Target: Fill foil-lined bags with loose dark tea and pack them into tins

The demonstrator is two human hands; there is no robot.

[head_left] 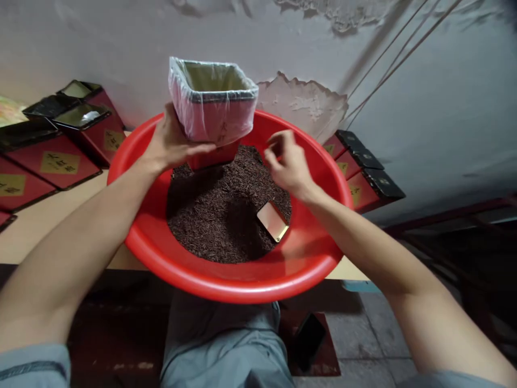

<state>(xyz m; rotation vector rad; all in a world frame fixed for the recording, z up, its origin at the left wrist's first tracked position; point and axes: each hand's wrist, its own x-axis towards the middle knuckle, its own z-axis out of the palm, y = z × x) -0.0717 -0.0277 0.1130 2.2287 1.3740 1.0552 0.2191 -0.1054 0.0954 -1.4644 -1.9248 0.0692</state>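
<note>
My left hand (172, 141) grips a red tin (218, 116) at its left side and holds it over the back of a red basin (238, 288). A clear plastic bag lines the tin and is folded down over its rim. Dark, loose dried leaves (218, 215) fill the basin's bottom. To the right of the tin hangs my right hand (287, 161), its fingers curled; whether something small is between them I cannot make out. A small rectangular metal lid or scoop (273, 221) lies on the leaves below it.
Several open red tins (60, 159) with yellow labels stand at the left on the pale table (125, 257). More red tins with black lids (374, 180) are at the right. Behind is a peeling wall; ropes hang at upper right.
</note>
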